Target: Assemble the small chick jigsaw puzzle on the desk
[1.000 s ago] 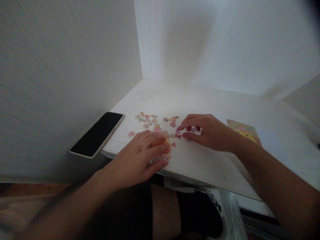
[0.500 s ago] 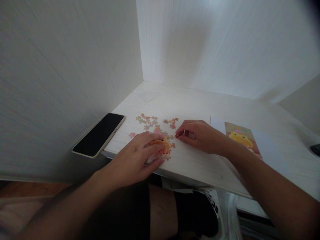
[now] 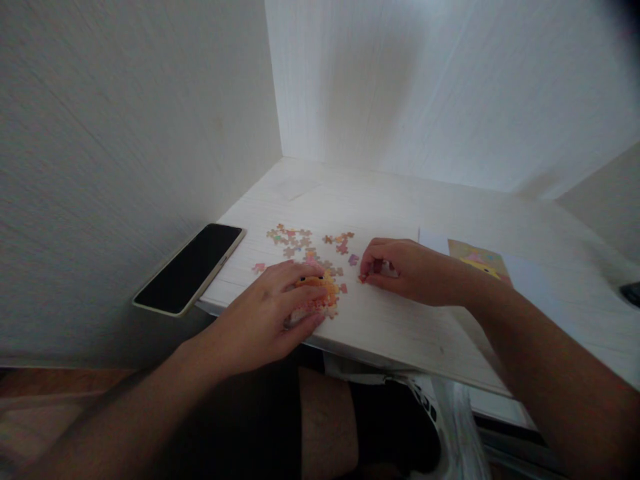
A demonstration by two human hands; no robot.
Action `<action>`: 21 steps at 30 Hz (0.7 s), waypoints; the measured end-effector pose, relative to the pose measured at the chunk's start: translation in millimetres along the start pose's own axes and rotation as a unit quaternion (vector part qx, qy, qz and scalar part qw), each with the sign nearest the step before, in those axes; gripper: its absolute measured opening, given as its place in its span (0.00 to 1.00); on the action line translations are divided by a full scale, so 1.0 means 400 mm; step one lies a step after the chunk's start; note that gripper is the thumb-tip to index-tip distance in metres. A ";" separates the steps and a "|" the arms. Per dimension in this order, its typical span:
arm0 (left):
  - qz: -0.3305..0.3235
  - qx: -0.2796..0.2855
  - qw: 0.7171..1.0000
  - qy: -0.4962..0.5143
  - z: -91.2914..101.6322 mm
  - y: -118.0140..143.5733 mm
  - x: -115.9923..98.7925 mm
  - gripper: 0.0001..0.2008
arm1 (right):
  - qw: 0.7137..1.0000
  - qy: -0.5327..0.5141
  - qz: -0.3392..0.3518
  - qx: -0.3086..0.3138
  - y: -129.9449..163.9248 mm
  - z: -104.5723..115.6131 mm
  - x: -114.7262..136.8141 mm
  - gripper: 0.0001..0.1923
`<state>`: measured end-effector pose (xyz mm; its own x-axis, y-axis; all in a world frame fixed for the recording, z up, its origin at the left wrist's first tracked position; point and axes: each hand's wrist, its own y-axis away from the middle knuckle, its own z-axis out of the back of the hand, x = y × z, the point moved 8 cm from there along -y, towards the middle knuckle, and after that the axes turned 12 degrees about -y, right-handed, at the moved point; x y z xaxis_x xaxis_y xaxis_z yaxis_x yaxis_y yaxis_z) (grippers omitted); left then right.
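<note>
A partly joined, yellow-orange jigsaw (image 3: 332,287) lies on the white tabletop (image 3: 390,333); the left hand (image 3: 277,300) rests over it, grip loosely spread; right of the jigsaw, the right hand (image 3: 400,268) pinches a small reddish jigsaw piece (image 3: 362,279), grip nearly closed.

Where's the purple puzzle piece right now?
In the head view, the purple piece lies on the tabletop, just left of the right hand and right of the partly joined puzzle.

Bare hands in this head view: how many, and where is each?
2: the bare left hand spread over the yellow-orange jigsaw section; the bare right hand to its right, pinching a small, flat, reddish jigsaw piece. No others show.
</note>
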<state>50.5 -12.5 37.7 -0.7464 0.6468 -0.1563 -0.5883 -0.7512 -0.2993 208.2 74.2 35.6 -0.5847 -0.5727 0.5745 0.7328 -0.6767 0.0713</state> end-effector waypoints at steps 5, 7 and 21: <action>0.001 0.000 1.000 -0.003 0.002 0.000 -0.004 0.15 | 0.997 -0.067 -0.011 0.030 0.003 -0.006 0.020 0.03; -0.005 0.000 1.000 -0.001 0.002 0.000 -0.007 0.15 | 0.991 -0.122 -0.011 0.045 0.004 -0.016 0.031 0.04; -0.038 -0.017 0.999 -0.015 0.008 -0.001 -0.018 0.15 | 0.995 -0.099 0.007 0.035 0.003 -0.069 0.092 0.07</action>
<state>55.2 -17.5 42.1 -0.7090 0.6975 -0.1039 -0.6334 -0.6946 -0.3410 178.1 39.5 34.4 -0.5000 -0.4752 0.7240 0.7663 -0.6322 0.1144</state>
